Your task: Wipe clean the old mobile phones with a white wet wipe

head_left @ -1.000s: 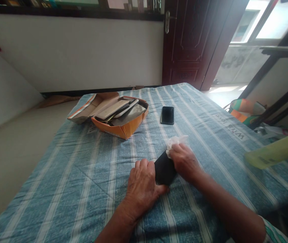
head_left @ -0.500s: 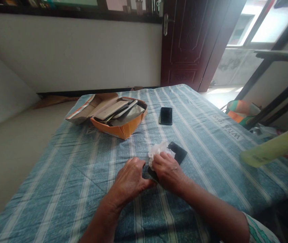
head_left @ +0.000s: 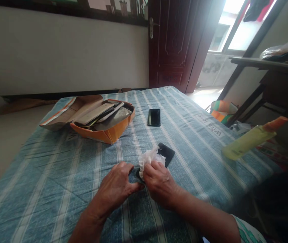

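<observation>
A flat black device, like a phone (head_left: 168, 153), lies slanted on the striped cloth, partly covered by a crumpled white tissue (head_left: 150, 158). My right hand (head_left: 159, 180) is closed on the tissue and presses it against the device's surface. Beside the device's near left end is my left hand (head_left: 117, 182), with thumb and fingers apart and a gap between them. Whether its thumb touches the device edge is hard to tell. Farther back, a second black phone (head_left: 154, 117) lies flat.
An open orange box (head_left: 108, 135) holding several flat devices stands at the back left of the striped cloth (head_left: 83, 189). On the right is a yellow-green bottle (head_left: 247, 141) with an orange cap. A dark red door (head_left: 174, 44) is behind.
The view has turned to the right, so everything appears farther left. My right hand and the tissue have moved slightly toward the device's near end.
</observation>
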Demonstrator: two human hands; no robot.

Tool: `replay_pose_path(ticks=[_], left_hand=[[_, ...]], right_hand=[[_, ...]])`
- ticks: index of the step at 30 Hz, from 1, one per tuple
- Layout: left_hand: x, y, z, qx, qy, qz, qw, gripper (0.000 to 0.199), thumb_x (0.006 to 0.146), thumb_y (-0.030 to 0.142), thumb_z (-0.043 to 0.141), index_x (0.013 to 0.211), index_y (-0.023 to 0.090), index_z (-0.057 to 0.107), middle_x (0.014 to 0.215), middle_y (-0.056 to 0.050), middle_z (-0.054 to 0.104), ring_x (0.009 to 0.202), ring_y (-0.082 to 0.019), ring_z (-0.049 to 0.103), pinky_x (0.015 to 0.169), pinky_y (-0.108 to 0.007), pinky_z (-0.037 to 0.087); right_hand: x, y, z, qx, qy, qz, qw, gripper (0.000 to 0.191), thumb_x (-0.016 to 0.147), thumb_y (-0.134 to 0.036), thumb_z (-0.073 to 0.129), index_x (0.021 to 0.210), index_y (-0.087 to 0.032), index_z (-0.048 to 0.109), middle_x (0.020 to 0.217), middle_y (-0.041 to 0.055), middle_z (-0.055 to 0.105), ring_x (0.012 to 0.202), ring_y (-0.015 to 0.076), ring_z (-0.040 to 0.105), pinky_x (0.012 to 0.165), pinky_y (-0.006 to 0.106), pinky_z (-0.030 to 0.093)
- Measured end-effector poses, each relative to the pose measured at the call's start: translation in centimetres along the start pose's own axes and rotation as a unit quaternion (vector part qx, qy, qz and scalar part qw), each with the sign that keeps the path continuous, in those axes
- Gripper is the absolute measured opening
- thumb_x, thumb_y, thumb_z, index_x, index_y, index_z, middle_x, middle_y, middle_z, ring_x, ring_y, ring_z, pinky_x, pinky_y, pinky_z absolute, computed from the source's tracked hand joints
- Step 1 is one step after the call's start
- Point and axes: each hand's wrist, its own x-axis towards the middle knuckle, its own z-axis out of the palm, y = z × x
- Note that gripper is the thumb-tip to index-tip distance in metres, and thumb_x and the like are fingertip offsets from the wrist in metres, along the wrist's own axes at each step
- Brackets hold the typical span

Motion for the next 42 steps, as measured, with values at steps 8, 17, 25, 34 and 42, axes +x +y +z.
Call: replay_pose_path(ticks=[8, 17, 25, 34, 42], left_hand=[[-0.4, 0.2, -0.4, -0.030, -0.001, -0.010, 0.999, 0.042, 0.064, 0.051, 0.068, 0.090, 0.019, 0.062, 0.091, -0.004, 0.059, 0.089, -0.024, 0.056, 0.074, -0.033, 0.043], [-0.5, 0.1, -0.1, -0.020, 0.009, 0.002, 1.000, 0.037, 0.066, 0.050, 0.069, 0.085, 0.019, 0.061, 0.088, -0.004, 0.058, 0.088, -0.024, 0.056, 0.075, -0.033, 0.043], [-0.6, 0.1, -0.2, -0.027, 0.011, 0.003, 1.000, 0.036, 0.065, 0.051, 0.068, 0.080, 0.019, 0.059, 0.085, -0.003, 0.057, 0.085, -0.024, 0.055, 0.069, -0.031, 0.042], [-0.6, 0.3, -0.4, -0.023, 0.010, 0.000, 1.000, 0.023, 0.068, 0.041, 0.064, 0.076, 0.021, 0.057, 0.081, -0.002, 0.057, 0.086, -0.023, 0.056, 0.070, -0.030, 0.041], [-0.7, 0.5, -0.7, -0.031, 0.007, 0.002, 0.999, 0.031, 0.066, 0.047, 0.068, 0.076, 0.019, 0.060, 0.082, -0.003, 0.058, 0.085, -0.024, 0.057, 0.067, -0.031, 0.042]], right_hand=[[-3.3, 5.4, -1.0, -0.037, 0.072, 0.121, 0.989, 0.027, 0.089, -0.005, 0.041, 0.075, -0.015, 0.062, 0.084, 0.0097, 0.058, 0.078, 0.0218, 0.045, 0.070, 0.036, 0.038], [-3.5, -1.0, -0.4, 0.044, 0.074, 0.046, 0.995, 0.032, 0.091, -0.005, 0.036, 0.074, -0.014, 0.061, 0.079, 0.0087, 0.055, 0.076, 0.0209, 0.044, 0.070, 0.035, 0.040], [-1.0, 6.6, -0.8, -0.047, -0.004, 0.150, 0.988, 0.025, 0.084, -0.002, 0.046, 0.068, -0.014, 0.061, 0.080, 0.0085, 0.059, 0.075, 0.0206, 0.044, 0.068, 0.034, 0.036], [1.4, 0.9, 0.7, 0.021, -0.027, 0.016, 0.999, 0.017, 0.083, -0.007, 0.052, 0.073, -0.015, 0.062, 0.080, 0.0080, 0.056, 0.078, 0.0216, 0.044, 0.067, 0.035, 0.037], [0.3, 7.1, 0.0, -0.030, 0.008, 0.122, 0.992, 0.026, 0.083, -0.002, 0.046, 0.066, -0.017, 0.059, 0.078, 0.0082, 0.056, 0.075, 0.0202, 0.043, 0.066, 0.033, 0.036]])
